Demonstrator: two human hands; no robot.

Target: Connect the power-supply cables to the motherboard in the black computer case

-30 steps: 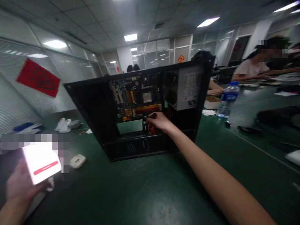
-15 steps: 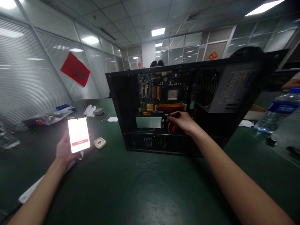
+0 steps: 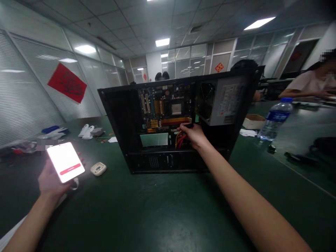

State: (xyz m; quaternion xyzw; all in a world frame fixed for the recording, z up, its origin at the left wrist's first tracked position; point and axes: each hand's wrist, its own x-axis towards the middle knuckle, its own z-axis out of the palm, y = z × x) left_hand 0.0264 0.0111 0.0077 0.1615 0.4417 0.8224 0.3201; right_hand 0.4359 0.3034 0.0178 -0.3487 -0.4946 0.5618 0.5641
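Observation:
An open black computer case (image 3: 157,162) stands on the green table, its inside facing me. Within it are a motherboard (image 3: 168,101) at the back and a silver power supply (image 3: 228,101) at upper right. My right hand (image 3: 196,135) reaches into the case below the board, fingers closed on a dark cable connector at the top of red and yellow wires (image 3: 180,140); the fingers partly cover it. At the left, my left hand (image 3: 48,180) grips a smartphone (image 3: 65,161) with a bright white screen and a red bar. A white cord runs from its lower edge.
Beside the phone lies a cream earphone case (image 3: 98,168). White items (image 3: 88,131) and plastic bags (image 3: 23,148) sit at far left. On the right are a water bottle (image 3: 277,119), an open box (image 3: 254,121) and dark cables (image 3: 301,158). Another person (image 3: 307,82) sits at far right.
My view has turned to the right, bringing the other person into sight. The phone has tilted in my left hand. My right hand stays in the case, holding the cable connector.

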